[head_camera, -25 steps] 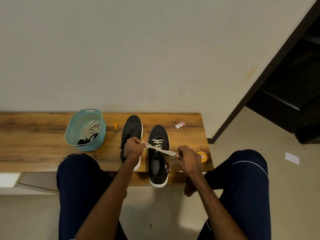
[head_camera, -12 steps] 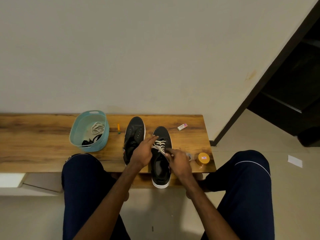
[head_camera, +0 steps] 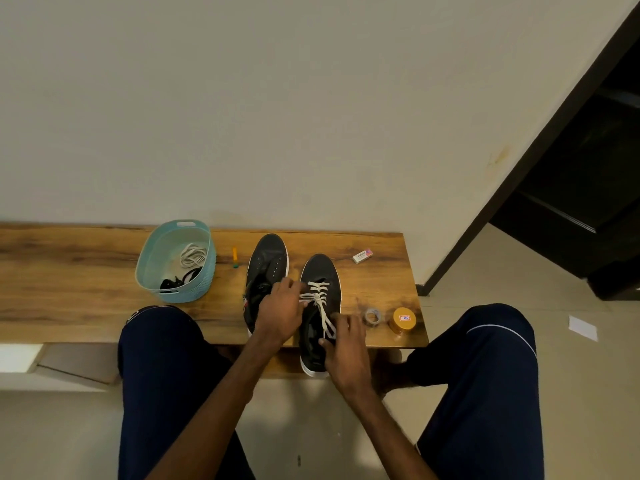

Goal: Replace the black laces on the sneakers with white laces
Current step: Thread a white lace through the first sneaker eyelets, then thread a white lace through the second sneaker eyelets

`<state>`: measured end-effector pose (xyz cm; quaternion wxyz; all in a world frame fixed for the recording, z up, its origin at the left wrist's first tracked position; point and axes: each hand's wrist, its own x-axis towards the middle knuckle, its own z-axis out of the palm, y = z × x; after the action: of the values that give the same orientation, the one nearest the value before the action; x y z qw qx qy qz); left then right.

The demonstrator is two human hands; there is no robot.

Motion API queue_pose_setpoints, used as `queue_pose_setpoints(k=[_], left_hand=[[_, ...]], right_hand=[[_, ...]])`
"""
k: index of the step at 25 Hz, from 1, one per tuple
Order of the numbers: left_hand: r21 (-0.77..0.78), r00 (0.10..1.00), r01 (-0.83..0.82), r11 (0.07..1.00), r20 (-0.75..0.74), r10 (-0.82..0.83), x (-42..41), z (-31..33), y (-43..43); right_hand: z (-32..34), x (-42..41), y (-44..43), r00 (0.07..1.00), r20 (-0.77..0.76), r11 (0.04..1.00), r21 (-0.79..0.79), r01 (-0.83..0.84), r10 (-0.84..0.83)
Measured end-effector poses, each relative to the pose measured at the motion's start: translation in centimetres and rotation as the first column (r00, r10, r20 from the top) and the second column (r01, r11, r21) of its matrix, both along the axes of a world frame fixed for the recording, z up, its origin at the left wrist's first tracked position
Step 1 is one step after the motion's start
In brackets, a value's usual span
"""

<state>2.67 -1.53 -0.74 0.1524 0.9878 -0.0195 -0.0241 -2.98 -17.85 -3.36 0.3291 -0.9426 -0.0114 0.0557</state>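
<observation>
Nearest the camera, knees in dark trousers (head_camera: 156,375) flank both forearms. Right hand (head_camera: 344,348): thumb and curled fingers pinch the free end of the white lace (head_camera: 320,301) over the heel opening of the laced sneaker (head_camera: 320,270). Left hand (head_camera: 280,315): fingertips closed on a loop of the same lace, just beyond and left of the right fingers. The lace crosses the eyelets in rungs just past the left fingertips. Second sneaker (head_camera: 268,256): partly under the left palm, just beside the first, both on a wooden bench (head_camera: 69,271). Right of the right fingers: tape roll (head_camera: 373,317), then orange tin (head_camera: 403,319). Well left of the left fingers: blue basket (head_camera: 187,224) holding a spare white lace (head_camera: 193,255) and black laces (head_camera: 176,281). Beyond the fingers: orange marker (head_camera: 235,257), eraser (head_camera: 362,256).
</observation>
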Motion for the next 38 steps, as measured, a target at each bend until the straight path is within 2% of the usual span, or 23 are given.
queue_pose_setpoints(k=[2,4,7,10,15,17,20,23,24,27,31,34,38], left_hand=[[-0.015,0.992,-0.104,0.994,0.065,0.105,-0.6,0.0,1.4],[-0.013,0.970,-0.239,0.971,0.048,0.240,-0.9,0.1,3.4],[-0.080,0.901,-0.419,0.904,-0.159,0.404,-1.1,-0.6,5.9],[-0.129,0.862,-0.436,0.891,-0.344,0.373,-1.1,-1.6,6.4],[-0.199,0.867,-0.440,0.875,-0.349,0.357,-1.9,-1.3,6.0],[-0.240,0.865,-0.441,0.865,-0.369,0.339,-2.5,-1.2,6.3],[-0.274,0.872,-0.433,0.859,-0.370,0.322,-3.5,-0.5,7.3],[-0.224,0.894,-0.432,0.874,-0.232,0.383,-2.2,1.8,10.2],[-0.208,0.896,-0.439,0.874,-0.178,0.408,-1.4,2.7,11.5],[-0.210,0.854,-0.520,0.828,-0.101,0.510,0.7,4.8,16.0],[-0.201,0.778,-0.626,0.754,-0.086,0.623,1.8,5.5,19.8],[-0.143,0.756,-0.654,0.743,-0.110,0.645,2.9,5.3,21.1],[-0.106,0.711,-0.703,0.703,-0.105,0.695,3.0,4.9,22.3]], right_hand=[[-0.5,-0.7,0.0,0.992,-0.062,0.986,0.125,0.113,-0.106],[-0.6,0.0,0.1,0.975,-0.161,0.968,0.177,0.178,-0.150],[-0.7,1.1,0.5,0.973,-0.174,0.974,0.137,0.178,-0.154],[-0.4,1.7,1.0,0.978,-0.132,0.976,0.127,0.178,-0.162],[0.1,5.1,1.4,0.984,-0.079,0.983,0.078,0.165,-0.159],[0.3,6.2,1.3,0.984,-0.112,0.989,0.029,0.144,-0.140],[1.8,6.2,1.0,0.977,-0.195,0.990,-0.126,0.061,-0.085],[4.4,6.5,2.4,0.989,-0.140,0.931,-0.364,-0.003,-0.052],[5.5,6.8,3.6,0.994,-0.101,0.917,-0.399,-0.008,-0.035],[7.9,8.9,9.6,0.988,-0.005,0.919,-0.367,-0.142,0.151],[8.2,13.0,18.7,0.900,0.038,0.862,-0.307,-0.403,0.434],[7.1,16.6,25.2,0.822,0.002,0.795,-0.253,-0.551,0.570],[4.0,20.7,32.4,0.731,-0.101,0.675,-0.316,-0.667,0.675]])
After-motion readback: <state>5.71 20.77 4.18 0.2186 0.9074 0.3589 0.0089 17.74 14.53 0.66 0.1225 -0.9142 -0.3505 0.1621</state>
